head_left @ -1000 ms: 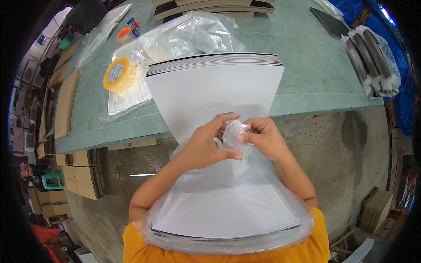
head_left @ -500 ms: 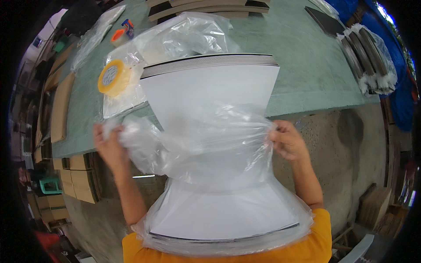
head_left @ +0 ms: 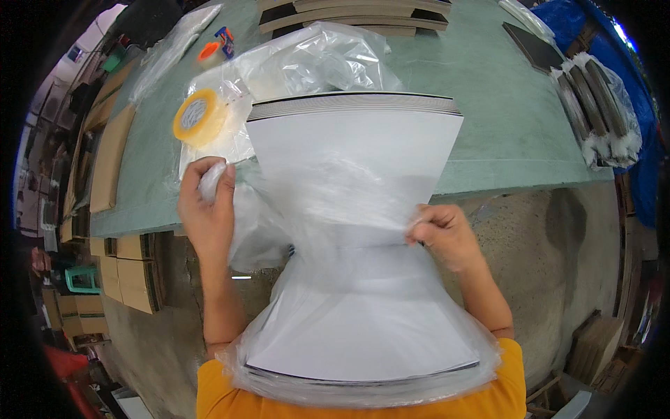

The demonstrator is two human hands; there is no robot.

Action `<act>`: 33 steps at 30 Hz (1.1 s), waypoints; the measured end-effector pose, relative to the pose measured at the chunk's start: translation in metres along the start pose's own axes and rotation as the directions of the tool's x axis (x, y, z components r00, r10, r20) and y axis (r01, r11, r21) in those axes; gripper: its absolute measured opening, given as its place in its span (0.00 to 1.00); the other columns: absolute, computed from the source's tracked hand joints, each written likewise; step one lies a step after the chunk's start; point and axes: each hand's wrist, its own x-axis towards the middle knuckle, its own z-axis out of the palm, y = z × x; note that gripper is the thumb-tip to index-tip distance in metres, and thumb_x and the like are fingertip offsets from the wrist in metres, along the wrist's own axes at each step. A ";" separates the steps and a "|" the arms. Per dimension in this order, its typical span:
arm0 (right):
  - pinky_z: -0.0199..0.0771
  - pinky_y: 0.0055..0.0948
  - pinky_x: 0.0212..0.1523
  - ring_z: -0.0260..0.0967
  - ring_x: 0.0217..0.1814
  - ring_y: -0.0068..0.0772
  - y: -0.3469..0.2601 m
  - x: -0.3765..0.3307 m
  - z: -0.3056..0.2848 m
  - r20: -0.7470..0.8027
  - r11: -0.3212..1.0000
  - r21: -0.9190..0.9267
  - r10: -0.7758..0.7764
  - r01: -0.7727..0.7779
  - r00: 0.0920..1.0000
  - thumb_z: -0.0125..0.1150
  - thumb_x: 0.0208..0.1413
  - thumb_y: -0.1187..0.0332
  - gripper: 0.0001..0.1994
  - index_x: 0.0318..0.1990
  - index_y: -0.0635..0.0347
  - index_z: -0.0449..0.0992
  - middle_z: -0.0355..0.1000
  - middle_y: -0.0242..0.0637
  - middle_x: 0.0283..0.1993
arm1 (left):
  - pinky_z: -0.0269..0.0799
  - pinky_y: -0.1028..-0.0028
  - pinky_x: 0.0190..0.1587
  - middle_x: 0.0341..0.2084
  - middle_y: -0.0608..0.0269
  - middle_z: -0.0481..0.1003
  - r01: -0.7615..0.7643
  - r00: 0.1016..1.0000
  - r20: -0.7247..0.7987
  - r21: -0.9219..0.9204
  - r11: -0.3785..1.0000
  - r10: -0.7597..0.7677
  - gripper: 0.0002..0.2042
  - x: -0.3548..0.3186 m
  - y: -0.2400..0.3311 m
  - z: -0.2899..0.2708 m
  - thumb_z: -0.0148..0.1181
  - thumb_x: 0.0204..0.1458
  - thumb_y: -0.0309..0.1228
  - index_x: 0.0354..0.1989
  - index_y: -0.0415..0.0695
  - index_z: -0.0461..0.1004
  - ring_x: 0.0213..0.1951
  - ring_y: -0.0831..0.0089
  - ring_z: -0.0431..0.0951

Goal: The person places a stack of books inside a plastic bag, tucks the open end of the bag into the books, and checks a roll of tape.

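Note:
A thick stack of white sheets (head_left: 363, 140) with dark-edged layers lies between me and the green table, its far end resting over the table's edge. A clear plastic bag (head_left: 328, 188) covers its near part and is bunched across the middle. My left hand (head_left: 207, 199) is closed on a gathered fold of the plastic, left of the stack. On the other side, my right hand (head_left: 443, 234) pinches the bag's edge close to the stack's right side. The near end of the stack sits inside the bag against my orange shirt.
A roll of clear yellowish tape (head_left: 199, 117) lies on loose plastic bags (head_left: 314, 59) left of the stack. Behind it is an orange tape roll (head_left: 209, 52). Cardboard pieces (head_left: 356, 17) lie at the far edge; wrapped dark bundles (head_left: 597, 105) lie right on the green table (head_left: 502, 146).
My left hand has moved right and slightly up with the plastic. My right hand has come inward and a little lower. The bunched plastic has shifted around the stack's middle.

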 end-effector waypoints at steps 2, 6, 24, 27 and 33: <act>0.65 0.26 0.38 0.65 0.35 0.25 -0.022 0.008 0.028 0.037 0.968 -0.119 -0.218 0.220 0.975 0.62 0.40 0.71 0.09 0.30 0.61 0.71 0.66 0.36 0.36 | 0.66 0.72 0.36 0.26 0.59 0.71 -0.326 0.940 0.096 -0.019 0.945 0.327 0.13 -0.021 0.043 0.023 0.59 0.41 0.30 0.36 0.41 0.67 0.32 0.68 0.71; 0.61 0.27 0.46 0.63 0.44 0.29 -0.071 0.014 0.052 -0.237 0.682 0.066 -0.698 0.728 0.675 0.66 0.34 0.72 0.18 0.37 0.63 0.69 0.65 0.39 0.43 | 0.66 0.72 0.26 0.20 0.56 0.71 -0.273 0.509 0.782 -0.249 0.929 0.359 0.14 -0.058 0.034 0.059 0.60 0.42 0.31 0.36 0.41 0.66 0.21 0.60 0.71; 0.65 0.38 0.41 0.67 0.39 0.36 -0.045 0.012 -0.006 0.454 0.858 0.503 -0.359 0.097 0.816 0.57 0.45 0.59 0.18 0.38 0.65 0.70 0.68 0.41 0.40 | 0.69 0.67 0.36 0.32 0.53 0.71 0.781 0.383 0.862 -0.494 0.382 0.332 0.14 -0.006 -0.018 0.006 0.59 0.40 0.26 0.36 0.33 0.68 0.34 0.66 0.74; 0.66 0.38 0.41 0.67 0.38 0.37 -0.046 0.009 0.000 0.710 0.855 -0.427 0.117 0.293 0.694 0.58 0.43 0.58 0.18 0.36 0.64 0.71 0.70 0.42 0.37 | 0.69 0.62 0.31 0.28 0.51 0.70 0.029 -0.063 0.672 -0.738 0.675 0.738 0.15 0.002 -0.045 -0.019 0.54 0.44 0.35 0.36 0.37 0.66 0.34 0.61 0.73; 0.68 0.37 0.37 0.69 0.36 0.39 -0.033 0.000 0.015 0.303 -0.090 -0.897 0.588 0.433 0.750 0.57 0.39 0.64 0.13 0.33 0.62 0.73 0.71 0.43 0.25 | 0.69 0.66 0.29 0.23 0.50 0.73 -0.806 0.217 0.941 0.323 0.496 -0.261 0.13 -0.040 -0.020 0.022 0.55 0.38 0.31 0.33 0.40 0.71 0.29 0.57 0.74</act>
